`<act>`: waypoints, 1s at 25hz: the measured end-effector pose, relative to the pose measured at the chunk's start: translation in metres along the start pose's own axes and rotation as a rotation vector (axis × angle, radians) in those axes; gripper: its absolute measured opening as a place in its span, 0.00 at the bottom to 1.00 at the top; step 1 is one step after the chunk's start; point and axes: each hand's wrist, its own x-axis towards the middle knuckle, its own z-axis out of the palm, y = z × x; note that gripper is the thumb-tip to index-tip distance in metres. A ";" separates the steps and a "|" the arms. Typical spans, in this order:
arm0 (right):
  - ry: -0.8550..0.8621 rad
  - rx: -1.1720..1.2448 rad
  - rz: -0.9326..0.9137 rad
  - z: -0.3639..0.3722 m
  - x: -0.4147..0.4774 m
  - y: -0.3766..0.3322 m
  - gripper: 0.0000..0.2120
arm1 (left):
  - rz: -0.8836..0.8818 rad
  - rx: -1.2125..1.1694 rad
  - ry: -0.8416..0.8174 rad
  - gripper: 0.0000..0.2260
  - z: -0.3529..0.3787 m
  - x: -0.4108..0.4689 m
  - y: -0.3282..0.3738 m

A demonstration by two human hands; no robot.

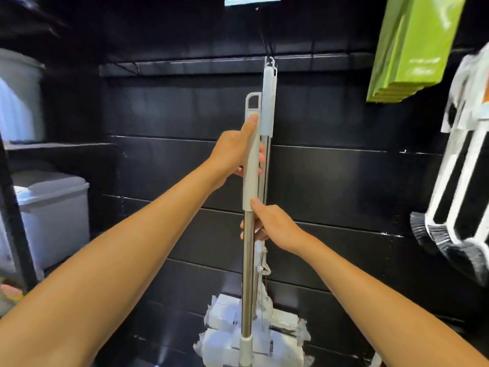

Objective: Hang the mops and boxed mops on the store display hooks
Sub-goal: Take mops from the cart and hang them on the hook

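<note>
I hold a mop upright by its pole point(248, 274). My left hand point(235, 152) grips the white plastic handle sleeve just under its hanging loop point(253, 99). Lower down, my right hand point(275, 226) grips the metal pole where the sleeve ends. The mop's white wrapped head point(225, 337) is at the bottom. Right behind it, a second mop point(268, 102) hangs from a black display hook point(270, 53) on the dark slat wall. The held mop's loop sits below and left of that hook.
Green boxed items point(412, 46) hang at the upper right. White-and-black packaged brushes point(460, 165) hang at the right edge. Grey lidded bins point(53, 213) stand on shelves at the left. A price label point(251, 0) sits at the top centre.
</note>
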 end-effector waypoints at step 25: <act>0.184 -0.086 -0.121 -0.078 0.105 -0.115 0.35 | 0.211 -0.081 0.139 0.31 -0.026 0.137 0.107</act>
